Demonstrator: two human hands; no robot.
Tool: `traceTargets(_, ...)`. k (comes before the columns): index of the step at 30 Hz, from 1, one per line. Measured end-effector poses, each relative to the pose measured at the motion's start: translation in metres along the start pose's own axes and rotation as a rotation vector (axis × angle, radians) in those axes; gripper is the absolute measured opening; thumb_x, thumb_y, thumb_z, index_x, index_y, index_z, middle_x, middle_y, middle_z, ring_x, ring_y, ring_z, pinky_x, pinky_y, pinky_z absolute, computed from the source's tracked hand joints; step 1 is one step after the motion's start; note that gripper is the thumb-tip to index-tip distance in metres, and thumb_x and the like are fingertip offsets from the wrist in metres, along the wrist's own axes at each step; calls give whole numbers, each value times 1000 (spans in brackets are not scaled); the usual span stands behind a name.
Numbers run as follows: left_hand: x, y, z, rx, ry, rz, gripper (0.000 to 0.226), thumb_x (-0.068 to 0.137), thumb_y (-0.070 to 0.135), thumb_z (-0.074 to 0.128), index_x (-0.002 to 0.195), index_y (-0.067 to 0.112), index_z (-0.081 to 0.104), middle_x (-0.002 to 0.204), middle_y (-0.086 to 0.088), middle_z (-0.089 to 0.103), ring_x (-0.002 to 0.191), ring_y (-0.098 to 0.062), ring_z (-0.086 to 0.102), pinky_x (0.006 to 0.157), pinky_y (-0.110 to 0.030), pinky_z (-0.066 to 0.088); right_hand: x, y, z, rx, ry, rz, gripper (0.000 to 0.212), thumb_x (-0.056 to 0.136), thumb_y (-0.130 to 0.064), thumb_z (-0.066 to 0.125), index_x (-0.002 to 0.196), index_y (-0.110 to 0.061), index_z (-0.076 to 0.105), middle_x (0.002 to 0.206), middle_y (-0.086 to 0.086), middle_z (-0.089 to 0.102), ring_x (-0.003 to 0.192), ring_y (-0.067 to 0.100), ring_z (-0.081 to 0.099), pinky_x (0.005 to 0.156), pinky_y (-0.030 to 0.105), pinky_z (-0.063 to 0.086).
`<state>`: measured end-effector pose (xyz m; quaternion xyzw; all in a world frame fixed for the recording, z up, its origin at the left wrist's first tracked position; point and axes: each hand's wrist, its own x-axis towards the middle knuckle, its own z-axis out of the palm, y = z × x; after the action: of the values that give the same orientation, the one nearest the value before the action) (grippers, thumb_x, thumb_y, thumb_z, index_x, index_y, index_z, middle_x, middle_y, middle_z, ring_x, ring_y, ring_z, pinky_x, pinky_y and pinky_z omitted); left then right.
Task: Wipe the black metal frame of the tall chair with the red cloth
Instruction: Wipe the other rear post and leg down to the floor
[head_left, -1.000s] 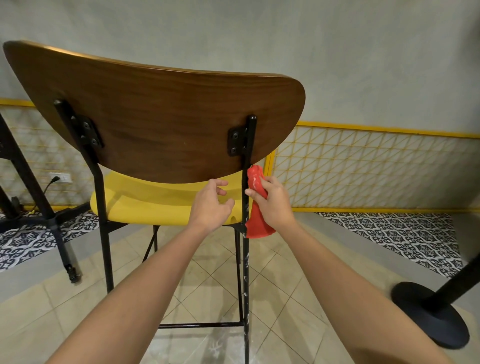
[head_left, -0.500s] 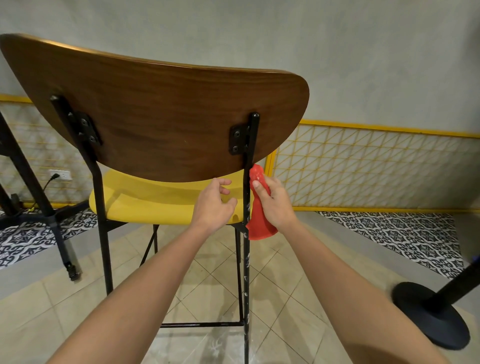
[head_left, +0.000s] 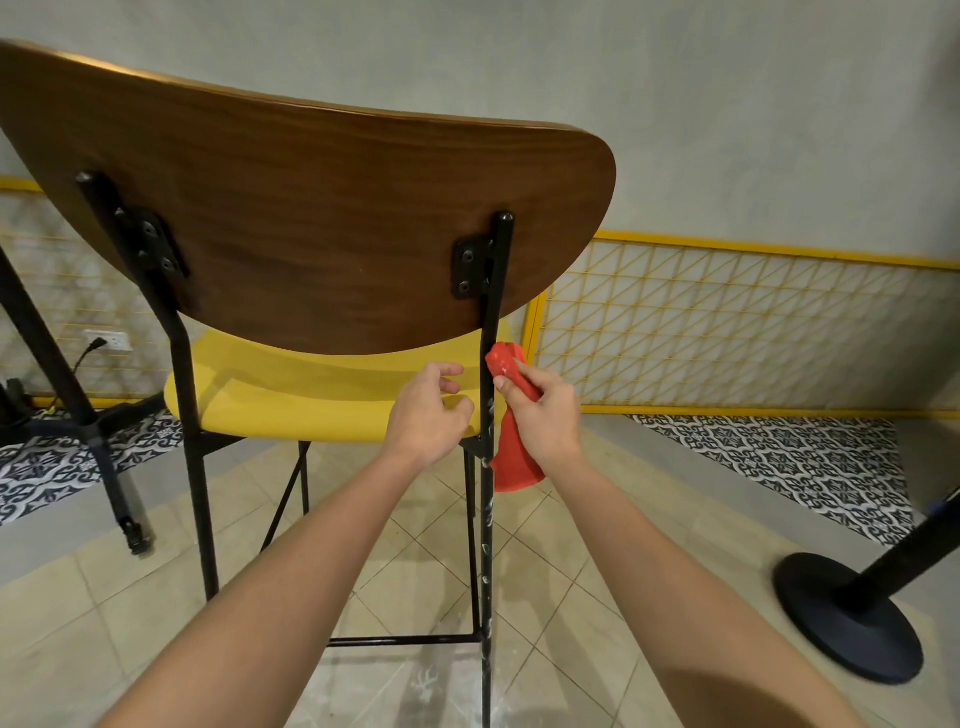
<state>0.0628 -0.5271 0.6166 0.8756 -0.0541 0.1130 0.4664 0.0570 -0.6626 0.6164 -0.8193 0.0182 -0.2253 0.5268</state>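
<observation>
The red cloth (head_left: 514, 467) is still being gripped by the right hand (head_left: 545, 410) and rubbed on the same stretch of black metal frame (head_left: 491, 312) beside the yellow seat (head_left: 291, 395), the empty left hand (head_left: 428, 410) being held loosely curled nearby, so little progress is being made.

Tiled room with a plain grey wall (head_left: 701, 114) at the far side.
Low along the wall, a yellow-framed lattice panel (head_left: 737, 332); below it a strip of black-and-white patterned tiles (head_left: 779, 457), then beige floor tiles (head_left: 571, 566) nearer. Far left, a slanting black furniture leg (head_left: 52, 358) and a socket (head_left: 115, 341) with a plug in; near right, a round black stand base (head_left: 831, 639).
</observation>
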Motion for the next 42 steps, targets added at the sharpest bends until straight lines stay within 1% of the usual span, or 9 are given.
traceTargets(5,2,-6,3,39,-2,2,41,86,20,59,126,19,51,116,2,60,106,-15,53,87,-29,46,-10,-4,10,64,80,65,12,80,-26,73,86,-19,65,79,-5,62,72,13,55,61,21,41)
traceTargets(7,1,-11,4,68,-12,-9,43,85,22,61,127,20,52,118,1,61,115,-20,52,95,-37,47,-16,1,11,39,56,57,11,79,-20,73,80,-18,62,76,-6,61,68,11,54,55,12,40)
traceTargets(11,-2,-18,6,103,-33,-35,46,85,22,61,130,18,51,123,-1,60,121,-22,48,100,-41,44,-24,13,4,-48,-66,38,12,78,-11,73,83,-17,64,86,-6,61,67,2,54,54,4,37)
traceTargets(15,-1,-17,5,122,-44,-37,46,86,24,59,131,19,50,124,1,60,122,-21,45,99,-37,43,-17,15,-2,-64,-42,27,20,75,-13,75,84,-27,63,91,-8,64,84,9,57,76,23,47)
traceTargets(22,-2,-16,3,140,-53,-34,46,87,22,58,131,19,48,124,1,60,123,-21,40,96,-32,37,-6,-4,4,71,7,-55,26,72,-16,79,80,-34,61,95,-6,65,91,14,60,77,26,48)
traceTargets(28,-3,-13,3,110,-56,-26,46,88,23,58,132,18,48,126,0,59,126,-20,38,101,-35,36,-16,14,5,-155,-46,-78,24,70,-15,80,93,-19,75,97,-4,62,90,8,53,69,1,34)
traceTargets(33,-3,-12,1,108,-70,-32,46,88,24,59,133,19,47,126,0,59,126,-20,39,102,-36,36,-19,12,3,-335,-19,-217,28,76,-16,76,103,-20,73,103,2,63,101,17,52,79,16,35)
traceTargets(38,-3,-15,0,104,-79,-41,47,86,21,60,132,18,48,123,0,60,124,-19,40,100,-33,37,-8,-7,13,-367,205,-493,33,74,-13,77,105,-23,73,100,6,64,94,21,57,73,22,43)
traceTargets(42,-1,-16,0,100,-81,-42,48,86,21,60,132,19,47,123,1,60,124,-18,40,101,-34,37,-7,-5,14,-522,144,-539,37,69,-8,80,104,-19,73,100,8,63,93,26,59,68,31,51)
